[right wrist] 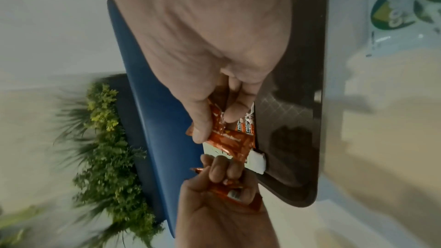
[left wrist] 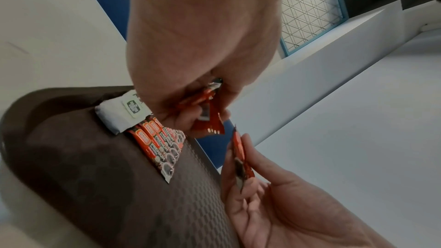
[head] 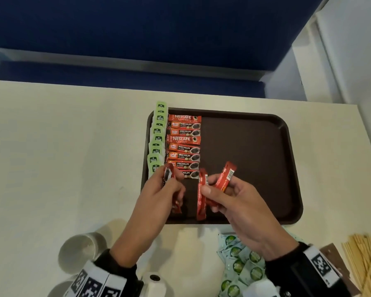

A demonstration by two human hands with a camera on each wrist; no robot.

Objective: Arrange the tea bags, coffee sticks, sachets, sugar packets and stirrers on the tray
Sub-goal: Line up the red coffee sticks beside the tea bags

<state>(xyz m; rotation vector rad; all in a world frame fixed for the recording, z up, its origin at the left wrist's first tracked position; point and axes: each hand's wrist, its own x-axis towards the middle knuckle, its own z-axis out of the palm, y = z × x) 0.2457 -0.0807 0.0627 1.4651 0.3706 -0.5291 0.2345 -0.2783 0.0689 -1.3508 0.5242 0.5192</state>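
Note:
A dark brown tray [head: 244, 157] carries a column of green tea bags [head: 157, 138] along its left edge. Beside them lies a column of red coffee sticks [head: 184, 146], which also shows in the left wrist view [left wrist: 162, 148]. Over the tray's near left corner, my left hand [head: 169, 181] grips a red coffee stick [left wrist: 210, 118]. Just to its right, my right hand [head: 212, 185] holds several red coffee sticks [head: 201, 196], fanned apart between thumb and fingers. The two hands almost touch. How many sticks the left hand holds is hidden.
On the cream table in front of the tray lie green-and-white sachets [head: 240, 262], wooden stirrers [head: 366, 264] and brown packets [head: 332, 254]. A paper cup [head: 81, 251] lies on its side at the near left. A blue partition [head: 137, 28] stands behind the table.

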